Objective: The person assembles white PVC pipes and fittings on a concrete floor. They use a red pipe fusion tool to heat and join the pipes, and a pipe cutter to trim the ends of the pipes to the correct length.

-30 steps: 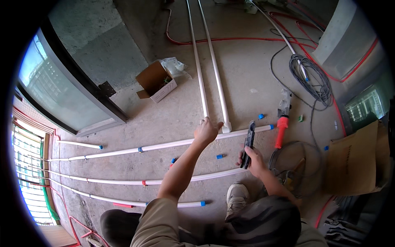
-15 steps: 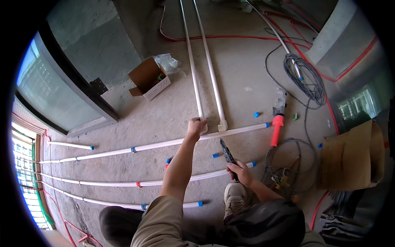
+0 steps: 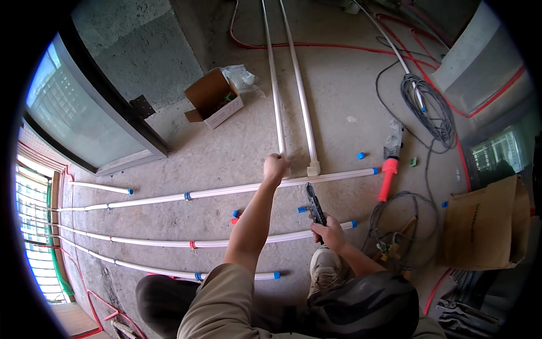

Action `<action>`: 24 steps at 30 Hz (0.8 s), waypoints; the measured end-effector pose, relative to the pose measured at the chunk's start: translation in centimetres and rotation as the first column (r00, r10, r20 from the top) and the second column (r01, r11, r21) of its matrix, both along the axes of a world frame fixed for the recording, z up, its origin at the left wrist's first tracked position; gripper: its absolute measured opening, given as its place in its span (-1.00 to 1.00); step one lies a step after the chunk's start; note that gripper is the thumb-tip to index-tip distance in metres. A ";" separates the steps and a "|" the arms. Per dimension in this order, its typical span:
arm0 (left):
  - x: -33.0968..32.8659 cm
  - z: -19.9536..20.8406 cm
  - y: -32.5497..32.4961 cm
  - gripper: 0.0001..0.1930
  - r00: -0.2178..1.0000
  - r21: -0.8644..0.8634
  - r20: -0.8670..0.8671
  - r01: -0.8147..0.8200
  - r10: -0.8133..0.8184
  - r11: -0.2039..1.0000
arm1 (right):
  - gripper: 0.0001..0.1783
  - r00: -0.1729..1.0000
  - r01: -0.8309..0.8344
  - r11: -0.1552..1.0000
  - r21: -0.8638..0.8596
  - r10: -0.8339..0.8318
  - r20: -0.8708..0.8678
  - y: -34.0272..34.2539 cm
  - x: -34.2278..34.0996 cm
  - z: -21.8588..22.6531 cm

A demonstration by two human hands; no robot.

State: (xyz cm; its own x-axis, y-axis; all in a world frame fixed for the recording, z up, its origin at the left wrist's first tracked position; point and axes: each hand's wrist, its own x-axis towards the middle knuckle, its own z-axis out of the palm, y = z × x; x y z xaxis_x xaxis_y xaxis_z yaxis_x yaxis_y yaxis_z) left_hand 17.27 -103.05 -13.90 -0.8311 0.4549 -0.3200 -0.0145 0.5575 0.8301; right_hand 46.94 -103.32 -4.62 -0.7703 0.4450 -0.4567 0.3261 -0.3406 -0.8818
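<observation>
My left hand is closed around the near end of a long white pipe, which runs away from me across the concrete floor. The fingers mostly hide that end. To its right lies a second white pipe with a pale elbow fitting on its near end. In my right hand is a slim black hand tool, its head pointing up toward the fitting; its exact kind cannot be made out. A crosswise white pipe with a blue end passes just on my side of the left hand.
More white pipes lie crosswise nearer me. Rightward are a red-handled tool, a coiled grey cable and a cardboard box. An open carton stands far left. Blue caps and red tubing are scattered about.
The whole view has shifted slightly, with most floor items now further right. The black tool's head has come up a little. Both hands keep their holds.
</observation>
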 end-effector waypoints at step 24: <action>2.9 8.3 1.3 -0.52 0.996 -0.146 -0.087 -0.004 -0.009 0.989 | -0.61 0.997 0.011 0.999 0.047 -0.015 0.082 -0.4 -0.2 -2.8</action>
